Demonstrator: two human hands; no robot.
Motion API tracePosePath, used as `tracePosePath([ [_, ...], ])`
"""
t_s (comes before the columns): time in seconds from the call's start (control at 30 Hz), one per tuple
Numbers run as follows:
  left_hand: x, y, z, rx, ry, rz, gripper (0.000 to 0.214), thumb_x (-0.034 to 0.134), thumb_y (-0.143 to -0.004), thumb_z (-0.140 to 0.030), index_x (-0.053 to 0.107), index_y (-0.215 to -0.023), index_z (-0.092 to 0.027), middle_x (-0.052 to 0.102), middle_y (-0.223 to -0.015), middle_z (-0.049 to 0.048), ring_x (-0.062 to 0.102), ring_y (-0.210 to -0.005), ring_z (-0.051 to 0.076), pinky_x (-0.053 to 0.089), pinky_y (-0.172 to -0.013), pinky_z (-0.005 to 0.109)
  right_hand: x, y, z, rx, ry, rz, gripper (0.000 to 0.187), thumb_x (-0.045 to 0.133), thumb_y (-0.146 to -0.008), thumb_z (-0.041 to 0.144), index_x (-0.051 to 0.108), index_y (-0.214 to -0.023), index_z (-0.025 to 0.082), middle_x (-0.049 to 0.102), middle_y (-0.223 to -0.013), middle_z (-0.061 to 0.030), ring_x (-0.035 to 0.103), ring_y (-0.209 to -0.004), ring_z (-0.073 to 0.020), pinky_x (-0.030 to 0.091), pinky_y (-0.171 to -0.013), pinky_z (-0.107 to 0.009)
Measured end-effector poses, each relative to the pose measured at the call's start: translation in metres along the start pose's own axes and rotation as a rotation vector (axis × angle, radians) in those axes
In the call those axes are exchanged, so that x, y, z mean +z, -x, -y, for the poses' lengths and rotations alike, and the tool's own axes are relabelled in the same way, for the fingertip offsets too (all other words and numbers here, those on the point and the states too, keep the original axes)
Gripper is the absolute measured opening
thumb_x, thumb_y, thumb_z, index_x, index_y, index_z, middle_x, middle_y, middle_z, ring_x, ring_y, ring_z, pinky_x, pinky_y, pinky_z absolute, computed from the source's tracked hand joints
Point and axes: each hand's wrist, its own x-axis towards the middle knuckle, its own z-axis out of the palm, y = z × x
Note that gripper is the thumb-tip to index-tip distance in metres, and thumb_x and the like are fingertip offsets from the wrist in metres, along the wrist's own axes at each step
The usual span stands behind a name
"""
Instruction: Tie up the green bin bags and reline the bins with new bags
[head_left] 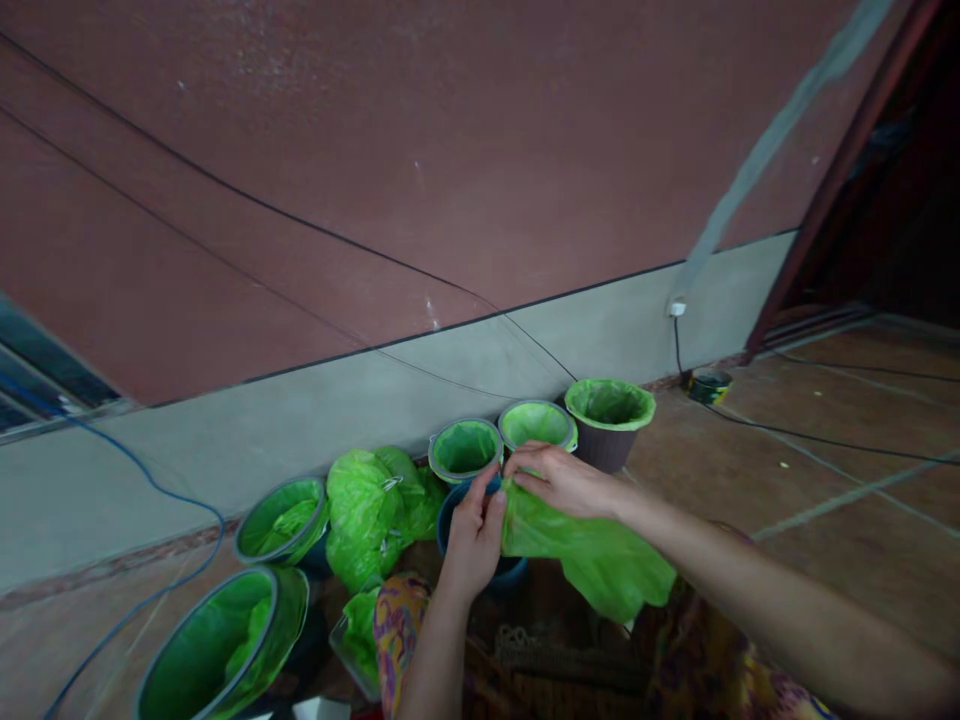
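A thin green plastic bag hangs from my two hands, its loose end spreading to the lower right. My left hand is closed at the bag's left edge, thumb and fingers pinching it. Beside it my right hand grips the top of the bag, with the fingers curled over. Just behind and below my hands stands a blue bucket, mostly hidden by them. Further back are a lined bucket, another lined bucket and a dark bucket with green plastic folded over its rim.
Filled, tied green bags sit left of my hands. Two more lined buckets, one larger and one behind it, stand further left. A blue cable crosses the floor. A small tin stands near the wall at right.
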Motion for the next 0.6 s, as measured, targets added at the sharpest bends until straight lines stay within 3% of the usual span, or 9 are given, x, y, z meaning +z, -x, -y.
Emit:
tracePosePath([
  [0.13,-0.011,0.004,-0.001,0.006,-0.055,0.225,0.038,0.054,-0.092,-0.038,0.065,-0.120,-0.016,0.072,-0.098,0.0041,0.064,-0.085,0.018,0.050,-0.075,0.026,-0.028,-0.001,-0.003,0.097,-0.157,0.027,0.023,0.044,-0.095,0.026,0.065,-0.092,0.017,0.065,-0.081,-0.0014,0.058,-0.076,-0.0145,0.044,-0.073,-0.028],
  [0.23,-0.021,0.006,-0.001,0.029,-0.260,0.354,0.026,0.052,-0.091,-0.033,0.071,-0.093,-0.015,0.070,-0.081,0.0014,0.061,-0.073,0.015,0.046,-0.067,0.023,-0.063,0.001,-0.006,0.061,-0.263,0.072,0.027,0.049,-0.094,0.039,0.063,-0.089,0.016,0.061,-0.079,-0.0001,0.054,-0.074,-0.0129,0.042,-0.070,-0.025],
  [0.33,-0.027,0.005,0.005,0.090,-0.555,0.468,0.027,0.047,-0.092,-0.026,0.069,-0.078,-0.016,0.067,-0.072,0.0017,0.062,-0.070,0.016,0.046,-0.068,0.025,-0.101,0.010,-0.006,0.073,-0.305,0.173,0.036,0.052,-0.092,0.049,0.063,-0.088,0.015,0.060,-0.077,-0.0001,0.052,-0.071,-0.0121,0.040,-0.067,-0.025],
  [0.47,-0.031,0.000,0.016,0.178,-0.916,0.496,0.025,0.045,-0.087,-0.016,0.070,-0.091,-0.016,0.073,-0.088,0.0089,0.068,-0.087,0.023,0.049,-0.082,0.032,-0.140,0.032,0.004,0.180,-0.239,0.315,0.039,0.053,-0.091,0.053,0.066,-0.086,0.017,0.059,-0.075,-0.0009,0.053,-0.070,-0.0132,0.041,-0.065,-0.025],
  [0.6,-0.038,-0.009,0.028,0.087,-1.152,0.519,0.033,0.043,-0.082,-0.005,0.069,-0.100,-0.011,0.073,-0.101,0.0153,0.067,-0.101,0.027,0.050,-0.089,0.036,-0.154,0.063,0.006,0.211,-0.033,0.352,0.035,0.051,-0.092,0.050,0.070,-0.085,0.021,0.062,-0.077,-0.0023,0.057,-0.071,-0.0154,0.045,-0.066,-0.026],
])
